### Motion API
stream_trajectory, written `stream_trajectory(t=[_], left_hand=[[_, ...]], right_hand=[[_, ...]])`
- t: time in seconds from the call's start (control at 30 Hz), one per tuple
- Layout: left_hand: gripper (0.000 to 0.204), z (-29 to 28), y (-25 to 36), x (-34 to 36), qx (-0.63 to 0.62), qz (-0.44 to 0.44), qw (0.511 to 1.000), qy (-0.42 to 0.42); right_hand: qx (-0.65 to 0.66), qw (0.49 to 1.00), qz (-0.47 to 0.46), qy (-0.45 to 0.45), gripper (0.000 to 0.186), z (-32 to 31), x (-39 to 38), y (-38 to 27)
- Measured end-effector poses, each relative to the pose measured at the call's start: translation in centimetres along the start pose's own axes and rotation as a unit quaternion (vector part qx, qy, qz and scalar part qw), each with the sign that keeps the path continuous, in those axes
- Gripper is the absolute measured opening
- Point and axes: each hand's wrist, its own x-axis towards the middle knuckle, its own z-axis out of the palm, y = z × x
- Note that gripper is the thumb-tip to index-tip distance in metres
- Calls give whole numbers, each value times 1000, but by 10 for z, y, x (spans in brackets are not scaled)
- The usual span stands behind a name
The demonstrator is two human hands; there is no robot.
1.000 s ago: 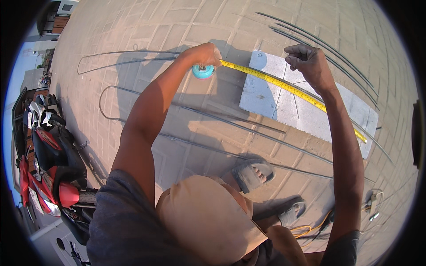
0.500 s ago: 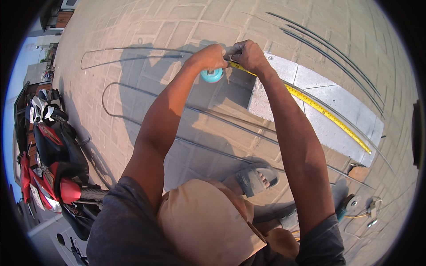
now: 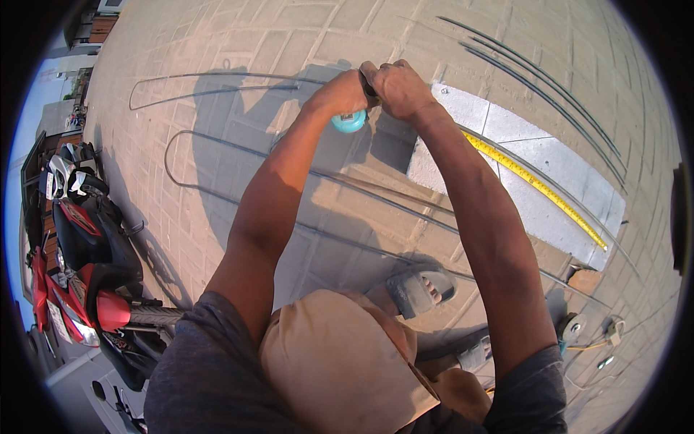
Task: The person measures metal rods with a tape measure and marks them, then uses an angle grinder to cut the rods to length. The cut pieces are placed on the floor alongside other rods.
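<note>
The left hand point(image 3: 345, 94) is clasping a turquoise tape measure point(image 3: 350, 122), whose case is showing below the fingers. The right hand point(image 3: 405, 90) is meeting the left, its fingers bent inward; what they are gripping is hidden, so their hold cannot be told. The yellow blade point(image 3: 541, 186) is emerging from behind the right forearm and lying across a white block point(image 3: 558, 153), its free end resting near the block's far right edge. A thin metal rod point(image 3: 571, 197) is running alongside the blade. Several straight rods point(image 3: 520, 77) are lying on the paving point(image 3: 289, 45) beyond the block, and a U-bent rod point(image 3: 165, 160) is lying left of the hands. A sandalled foot point(image 3: 423, 289) is standing between the forearms. A red-and-black motorcycle point(image 3: 108, 278) is standing at far left.
</note>
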Motion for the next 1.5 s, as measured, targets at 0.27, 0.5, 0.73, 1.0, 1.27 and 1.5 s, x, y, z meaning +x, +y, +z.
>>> stream_trajectory(t=[0.27,0.5,0.73,1.0,1.27,1.5], left_hand=[[33,-11,16,-16,-32,-57,998,-22],[48,4,3,-29,-71,-62,995,15],[37,7,37,-86,-38,-1,994,-103],[25,95,71,-160,-149,146,949,-237],[23,141,112,-162,-53,252,920,-297],[23,162,99,-143,78,296,938,-160]], right_hand=[[70,994,87,-1,36,21,-4,40],[220,957,79,171,44,-26,-34,29],[274,960,32,-40,28,-79,-239,-14],[240,932,259,-80,14,-62,-479,-15],[277,856,430,76,9,-18,-508,6],[322,905,267,78,16,-27,-410,12]])
